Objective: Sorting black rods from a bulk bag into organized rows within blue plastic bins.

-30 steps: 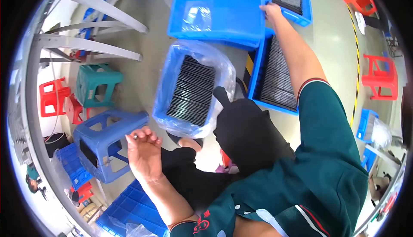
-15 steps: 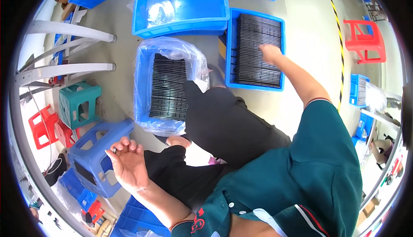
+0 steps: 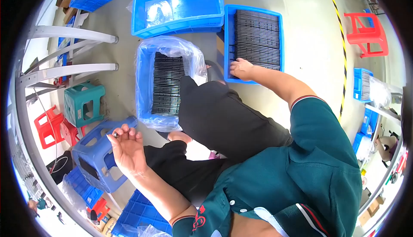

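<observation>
My right hand [image 3: 241, 68] reaches down into the near left corner of a blue crate [image 3: 229, 30], at the ends of thin black strips [image 3: 257, 37] stacked in close rows. Its fingertips are hidden, so whether it grips a strip does not show. Off to the left, above my thigh, my left hand [image 3: 129, 151] is raised palm up with curled fingers. A tiny dark thing shows between its thumb and index finger, too small to name. Between my legs and the left side stands a second blue crate [image 3: 145, 88], lined with clear plastic and holding more black strips [image 3: 167, 84].
A large blue bin [image 3: 193, 25] with clear plastic inside stands beyond the lined crate. Blue [image 3: 97, 157], green [image 3: 84, 103] and red stools [image 3: 45, 127] are at the left. White metal legs [image 3: 73, 70] jut in there. Another red stool [image 3: 368, 35] stands far right past a striped floor line [image 3: 343, 56].
My right hand has moved from the middle of the black strips to the near left corner of their crate. The left hand stays raised and curled, almost unmoved.
</observation>
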`<action>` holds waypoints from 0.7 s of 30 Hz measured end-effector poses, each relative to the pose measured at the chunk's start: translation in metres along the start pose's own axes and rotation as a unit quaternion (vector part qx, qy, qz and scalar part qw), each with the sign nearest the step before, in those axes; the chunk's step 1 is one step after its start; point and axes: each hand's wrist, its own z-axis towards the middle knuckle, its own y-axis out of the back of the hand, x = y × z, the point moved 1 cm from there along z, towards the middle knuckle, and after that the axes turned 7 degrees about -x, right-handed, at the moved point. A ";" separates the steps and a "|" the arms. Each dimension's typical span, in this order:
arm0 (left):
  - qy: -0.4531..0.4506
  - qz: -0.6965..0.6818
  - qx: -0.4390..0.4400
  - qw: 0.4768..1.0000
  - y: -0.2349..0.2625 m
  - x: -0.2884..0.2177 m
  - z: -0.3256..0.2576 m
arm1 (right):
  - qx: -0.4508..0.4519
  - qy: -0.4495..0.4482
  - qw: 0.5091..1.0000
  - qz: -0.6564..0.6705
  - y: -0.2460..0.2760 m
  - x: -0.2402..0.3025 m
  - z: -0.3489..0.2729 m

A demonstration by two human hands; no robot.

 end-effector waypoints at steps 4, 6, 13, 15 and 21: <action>0.003 -0.003 -0.012 1.000 0.002 0.001 0.001 | 0.108 0.037 0.991 -0.068 -0.018 0.009 0.006; 0.004 0.000 -0.007 1.000 0.003 0.002 0.002 | 0.079 0.030 0.995 -0.057 -0.016 0.012 0.003; 0.009 0.002 -0.042 0.999 0.008 0.001 0.006 | 0.099 0.023 0.993 -0.055 0.011 0.014 -0.013; 0.001 0.005 -0.031 1.000 0.009 0.001 0.005 | 0.013 0.045 0.997 -0.066 0.010 0.015 -0.020; 0.006 0.006 -0.031 0.999 0.008 0.004 0.004 | -0.128 -0.001 0.992 -0.011 -0.010 0.018 -0.030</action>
